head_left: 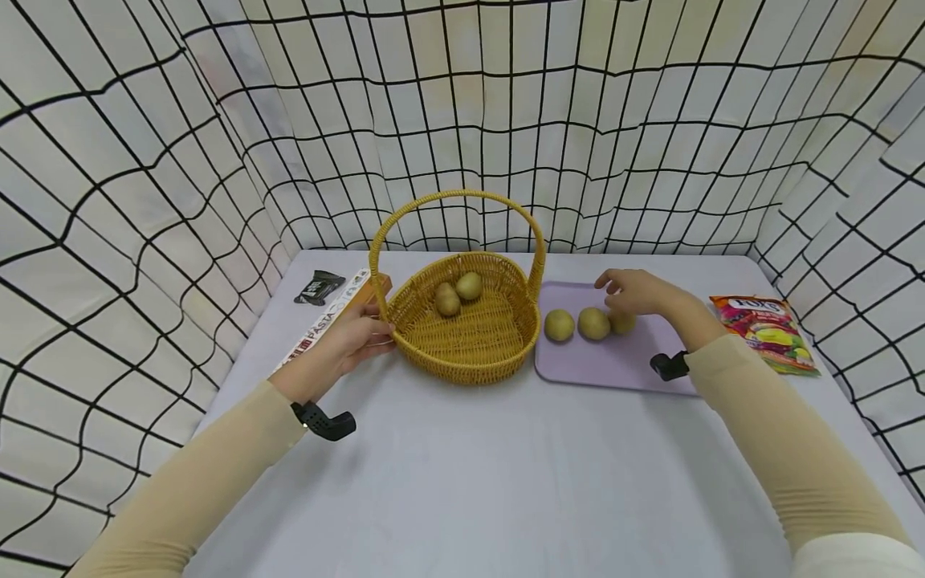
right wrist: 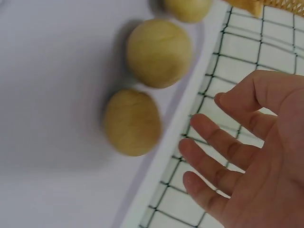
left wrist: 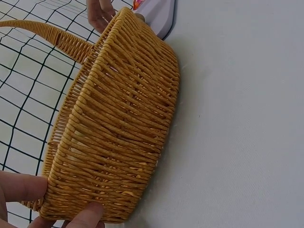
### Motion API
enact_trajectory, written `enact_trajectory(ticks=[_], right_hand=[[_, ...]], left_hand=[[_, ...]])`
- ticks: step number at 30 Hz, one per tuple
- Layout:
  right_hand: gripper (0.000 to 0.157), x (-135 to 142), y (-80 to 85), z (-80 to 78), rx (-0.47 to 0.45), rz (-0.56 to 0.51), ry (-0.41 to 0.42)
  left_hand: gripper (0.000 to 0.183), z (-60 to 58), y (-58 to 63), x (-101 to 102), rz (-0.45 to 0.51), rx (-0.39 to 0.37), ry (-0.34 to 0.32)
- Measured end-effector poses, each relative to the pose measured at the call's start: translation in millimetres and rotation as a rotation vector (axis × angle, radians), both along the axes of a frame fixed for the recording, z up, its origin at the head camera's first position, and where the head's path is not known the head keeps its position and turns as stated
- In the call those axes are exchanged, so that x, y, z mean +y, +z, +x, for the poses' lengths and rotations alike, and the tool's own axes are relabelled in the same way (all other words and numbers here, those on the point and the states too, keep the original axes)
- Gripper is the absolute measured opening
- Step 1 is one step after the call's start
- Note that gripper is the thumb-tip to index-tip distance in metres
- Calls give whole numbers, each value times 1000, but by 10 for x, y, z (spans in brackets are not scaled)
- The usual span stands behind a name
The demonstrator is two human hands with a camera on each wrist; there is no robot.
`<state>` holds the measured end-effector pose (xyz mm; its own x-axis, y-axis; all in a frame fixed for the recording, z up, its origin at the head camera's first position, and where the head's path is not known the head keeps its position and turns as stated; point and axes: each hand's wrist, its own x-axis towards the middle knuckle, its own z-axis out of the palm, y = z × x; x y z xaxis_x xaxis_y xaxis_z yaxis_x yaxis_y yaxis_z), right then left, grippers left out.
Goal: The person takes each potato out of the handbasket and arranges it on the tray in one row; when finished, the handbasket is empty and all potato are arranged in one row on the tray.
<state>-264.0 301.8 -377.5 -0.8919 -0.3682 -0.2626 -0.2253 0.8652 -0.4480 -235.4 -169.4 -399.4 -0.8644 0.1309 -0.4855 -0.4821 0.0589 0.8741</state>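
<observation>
A yellow wicker basket point(head_left: 462, 353) with a tall hoop handle stands mid-table, potatoes point(head_left: 469, 286) lying inside toward its back left. My left hand point(head_left: 356, 337) holds the basket's left side; the left wrist view has fingers point(left wrist: 90, 214) against the woven wall and at the rim. Right of the basket, a lilac tray point(head_left: 614, 365) carries three potatoes in a row. My right hand point(head_left: 636, 292) hovers over the rightmost potato point(head_left: 623, 323), partly covering it in the head view. In the right wrist view the right hand's fingers are spread and loosely bent, apart from the potatoes point(right wrist: 133, 122).
Behind the left hand lies a pasta box point(head_left: 325, 321), close to the basket, with a small dark packet point(head_left: 319, 286) beyond it. A colourful candy bag point(head_left: 769, 333) lies right of the tray. Black netting over white cloth walls surrounds the table's back and sides.
</observation>
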Motion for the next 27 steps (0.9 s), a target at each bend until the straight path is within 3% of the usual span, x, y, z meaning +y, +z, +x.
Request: enact_trajectory(ticks=[9, 18, 27], right_hand=[[44, -257, 302, 119, -5, 20, 53], [28, -610, 564, 291, 22, 35, 170], [32, -908, 721, 357, 14, -1, 213]], left_hand=[[71, 12, 0, -1, -17, 8, 10], [71, 11, -10, -7, 1, 1, -3], [70, 10, -9, -2, 3, 8, -7]])
